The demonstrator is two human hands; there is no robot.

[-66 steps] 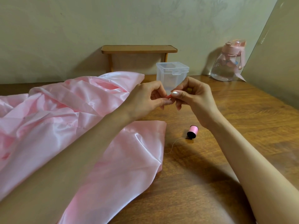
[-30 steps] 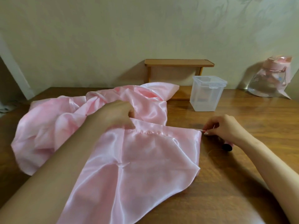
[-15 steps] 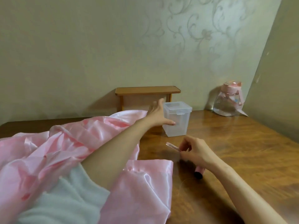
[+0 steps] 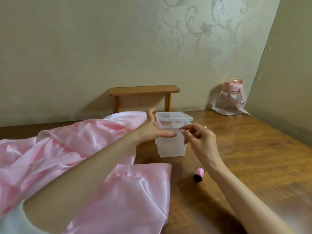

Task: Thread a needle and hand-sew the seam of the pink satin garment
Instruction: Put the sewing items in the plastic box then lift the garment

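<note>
Under the left forearm, and spreading away to the left of the left grip point(image 4: 152, 130), lies the pink satin garment point(image 4: 59, 149), heaped in glossy folds on the table point(image 4: 253, 157). One flatter panel of it sits nearer the person than both grips, with a puckered seam point(image 4: 125, 175) running across its upper edge. The thread spool point(image 4: 197, 174), pink with a dark end, lies on its side on the bare wood just right of that panel, nearer the person than the right grip point(image 4: 197, 139) and close beside the right forearm. The left grip is spread wide, thumb raised and fingers straight, laid against the left and front walls of a clear plastic box point(image 4: 170, 149) whose lid point(image 4: 173, 116) is on. The right grip hovers at the box's front right corner, thumb and forefinger tips brought together and the other fingers curled; whether anything lies between those tips cannot be made out, and no needle can be picked out. Beyond both grips a small wooden shelf point(image 4: 144, 90) stands against the patterned wall. Far to the right of the right grip, at the back of the table, stands a clear water bottle point(image 4: 229, 102) with a pink cap. A pale sleeve point(image 4: 10, 222) covers the left upper arm.
</note>
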